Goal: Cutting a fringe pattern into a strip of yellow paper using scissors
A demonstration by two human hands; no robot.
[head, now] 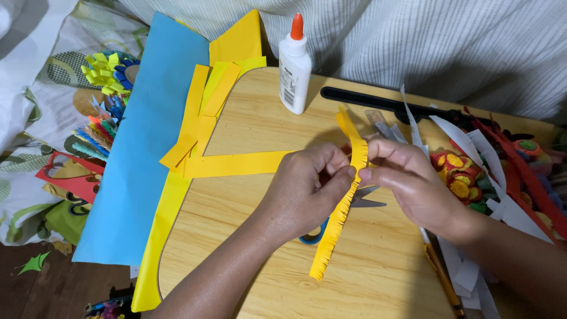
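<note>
Home craft corner — bedsheet (35, 118) (floral), glue bottle (294, 68).

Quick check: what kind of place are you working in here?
Probably a home craft spot: a small wooden table against bedding, with a glue bottle, cut paper strips and finished paper flowers around it.

Single head-worn view, steeply downward, close over the wooden table (248, 195).

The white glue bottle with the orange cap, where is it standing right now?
The white glue bottle with the orange cap stands upright at the far edge of the wooden table, between the plain yellow paper strips on its left and the long black ruler on its right.
</note>
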